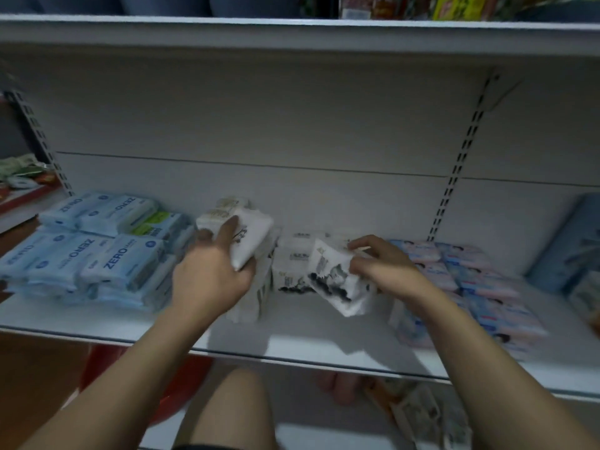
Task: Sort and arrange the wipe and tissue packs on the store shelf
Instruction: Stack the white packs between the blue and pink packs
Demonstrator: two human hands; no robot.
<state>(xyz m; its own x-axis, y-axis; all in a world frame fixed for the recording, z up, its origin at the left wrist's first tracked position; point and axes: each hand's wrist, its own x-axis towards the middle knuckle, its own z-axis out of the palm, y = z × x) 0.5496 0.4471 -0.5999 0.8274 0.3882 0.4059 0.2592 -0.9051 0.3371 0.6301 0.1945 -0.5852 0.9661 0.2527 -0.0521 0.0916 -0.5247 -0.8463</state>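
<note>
Sorting of the white packs in the middle of the frame appears to be the step in hand. The left hand [211, 274] grips a plain white pack [253, 235], its fingers wrapped round the near end and the forefinger laid along the top. The pack is tilted above a stack of white packs [285, 264] on the shelf board [308, 345]. Just right of centre, the right hand [386, 267] pinches an ink-printed white pack [331, 287] by its upper edge between curled fingers and thumb. That pack hangs at a slant, its lower corner out over the bare front of the board. Motion blur hides the finer detail of both grips.

The next move probably calls for laying each pack flat on the white group, edges squared and print facing one way. It also has to stay within the gap between the neighbouring groups. The wrappers look soft and slick, so a careless drop could slide a pack off its pile.

Left of centre, blue ZERO packs [123, 254] lie in loose overlapping layers, touching the white group. To the right sit rows of pink and blue packs [487, 280], and a large blue pack [565, 241] leans at the right edge.

Behind stands a pale back panel [292, 125] with a slotted upright [461, 164]. An upper shelf [292, 30] crosses the top of the frame with goods on it. Below the board, at the bottom right, more packs [422, 414] lie on a lower level. The light is dim.
</note>
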